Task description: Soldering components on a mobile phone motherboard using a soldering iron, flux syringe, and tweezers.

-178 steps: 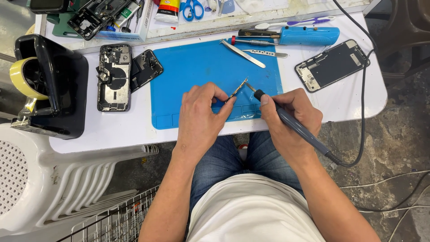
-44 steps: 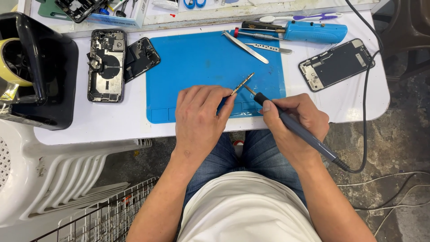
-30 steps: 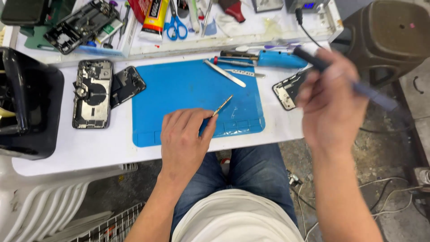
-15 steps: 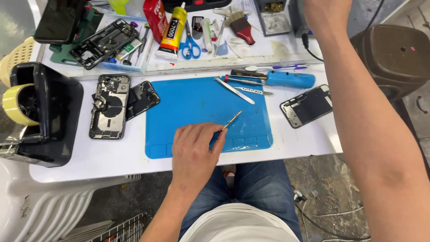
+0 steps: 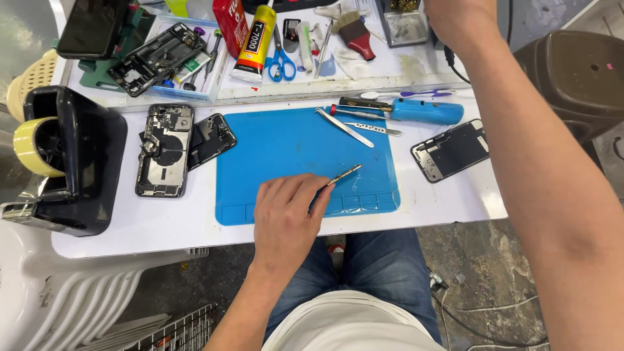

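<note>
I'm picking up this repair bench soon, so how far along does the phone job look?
Done: the phone body lies opened left of the blue mat, its screen panel set apart at the right. In hand: the left hand holds tweezers on the mat; the right hand reaches to the table's far side, its grip hidden. Left: the phone remains unassembled, nothing closed up.

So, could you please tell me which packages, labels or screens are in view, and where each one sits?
Glue tube: back tray, yellow label, black cap, lying tilted.
Red pack: left of the tube, partly cut off.
Dark screen: top left, black, on a green stand.
Display panel: right of the blue mat, black, back side up.
</note>
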